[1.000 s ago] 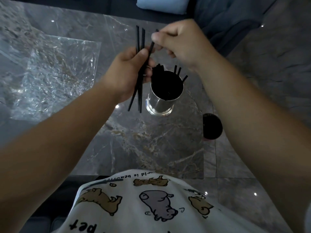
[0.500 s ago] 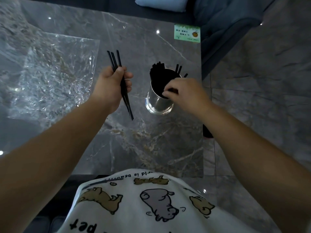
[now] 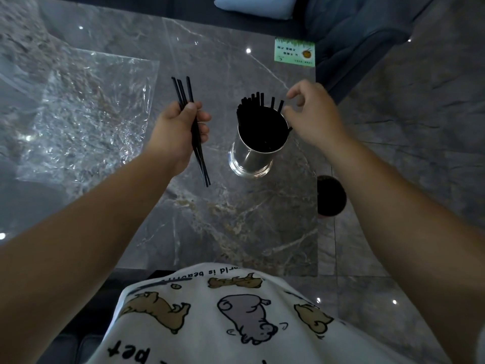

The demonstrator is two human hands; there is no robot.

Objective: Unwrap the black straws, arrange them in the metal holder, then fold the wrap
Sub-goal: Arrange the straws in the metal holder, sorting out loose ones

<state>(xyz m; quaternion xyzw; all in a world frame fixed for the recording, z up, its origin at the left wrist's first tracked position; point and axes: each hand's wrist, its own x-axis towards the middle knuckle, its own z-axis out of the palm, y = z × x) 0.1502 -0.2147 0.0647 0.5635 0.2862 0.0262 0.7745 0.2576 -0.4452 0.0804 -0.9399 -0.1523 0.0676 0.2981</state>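
Observation:
My left hand (image 3: 175,132) grips three black straws (image 3: 183,90) that stick out above and below the fist, left of the metal holder (image 3: 249,161). The shiny round holder stands upright on the marble table, with several black straws (image 3: 256,99) leaning against its far rim. My right hand (image 3: 312,116) hovers at the holder's right rim with thumb and forefinger loosely curved and nothing between them. The clear crinkled plastic wrap (image 3: 81,116) lies flat on the table at the left.
The grey marble table (image 3: 236,232) ends at the right just past the holder. A green-and-white card (image 3: 294,52) lies at its far right corner. A dark round container (image 3: 331,197) stands on the tiled floor at the right. A dark sofa with a blue cushion (image 3: 254,5) sits beyond.
My right hand put a straw into the holder, then lifted away to the right, empty. My left hand lowered and shifted left with the remaining straws.

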